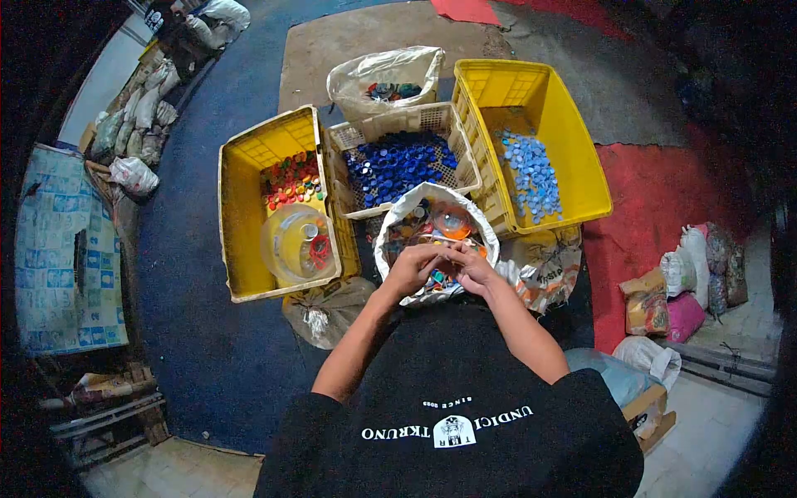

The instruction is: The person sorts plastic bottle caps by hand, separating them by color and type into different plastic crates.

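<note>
My left hand [414,267] and my right hand [468,266] meet at the fingertips over an open white sack [490,230]. Both are closed with the fingers pressed together; whatever lies between them is too small or hidden to make out. Inside the sack are mixed bottle caps [442,280] in several colours and a round orange lid [451,221]. Just beyond stands a white crate [473,177] with dark blue caps [397,168]. A yellow crate [235,249] on the left holds red caps [292,176] and a clear plastic container [289,239].
A yellow bin [581,141] on the right contains light blue caps [531,173]. Behind the white crate is another sack [353,81] with mixed pieces. Tied sacks [330,309] lie near my knees. Filled bags [681,274] stand far right, more bags [141,116] far left.
</note>
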Tool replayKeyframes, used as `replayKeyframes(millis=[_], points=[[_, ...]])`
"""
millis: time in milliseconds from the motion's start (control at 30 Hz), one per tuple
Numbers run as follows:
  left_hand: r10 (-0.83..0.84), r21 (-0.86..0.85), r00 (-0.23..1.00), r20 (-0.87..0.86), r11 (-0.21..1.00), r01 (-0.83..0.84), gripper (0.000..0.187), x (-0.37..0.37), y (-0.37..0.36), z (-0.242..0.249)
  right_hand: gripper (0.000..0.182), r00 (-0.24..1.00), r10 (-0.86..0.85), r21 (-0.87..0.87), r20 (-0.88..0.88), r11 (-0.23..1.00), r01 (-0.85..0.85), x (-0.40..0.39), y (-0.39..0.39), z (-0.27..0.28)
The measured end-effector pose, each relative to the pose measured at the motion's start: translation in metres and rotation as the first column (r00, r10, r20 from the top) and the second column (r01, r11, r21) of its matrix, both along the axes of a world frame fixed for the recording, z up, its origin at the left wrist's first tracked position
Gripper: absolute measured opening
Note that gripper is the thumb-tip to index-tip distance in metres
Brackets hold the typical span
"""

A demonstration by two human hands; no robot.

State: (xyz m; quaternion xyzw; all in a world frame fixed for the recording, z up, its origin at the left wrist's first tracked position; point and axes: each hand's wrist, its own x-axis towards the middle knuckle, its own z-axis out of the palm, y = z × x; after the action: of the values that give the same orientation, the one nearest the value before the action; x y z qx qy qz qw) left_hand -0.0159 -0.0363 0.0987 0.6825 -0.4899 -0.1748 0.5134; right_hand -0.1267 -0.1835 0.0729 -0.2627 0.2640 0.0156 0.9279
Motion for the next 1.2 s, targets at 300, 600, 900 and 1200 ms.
replayKeyframes(millis=[300, 600, 900, 1200], points=[[0.161, 0.407, 0.648, 0.745, 0.660, -0.631, 0.028, -0.008, 0.020, -0.047, 0.025, 0.962, -0.236, 0.027, -0.136, 0.970, 0.242, -0.020, -0.021, -0.008], [-0.108, 0.605, 0.792, 0.601, 0.709, -0.363, 0.018, -0.015, -0.013, -0.109, 0.023, 0.938, -0.331, -0.013, -0.107, 0.943, 0.331, -0.033, -0.014, -0.002], [-0.366, 0.712, 0.714, 0.597, 0.651, -0.263, 0.028, -0.012, -0.025, -0.137, 0.023, 0.923, -0.344, -0.040, -0.174, 0.939, 0.343, -0.049, -0.003, 0.017], [0.092, 0.466, 0.914, 0.395, 0.838, -0.285, 0.018, 0.002, -0.017, -0.080, 0.019, 0.922, -0.349, -0.065, -0.165, 0.937, 0.343, -0.056, -0.006, 0.022]])
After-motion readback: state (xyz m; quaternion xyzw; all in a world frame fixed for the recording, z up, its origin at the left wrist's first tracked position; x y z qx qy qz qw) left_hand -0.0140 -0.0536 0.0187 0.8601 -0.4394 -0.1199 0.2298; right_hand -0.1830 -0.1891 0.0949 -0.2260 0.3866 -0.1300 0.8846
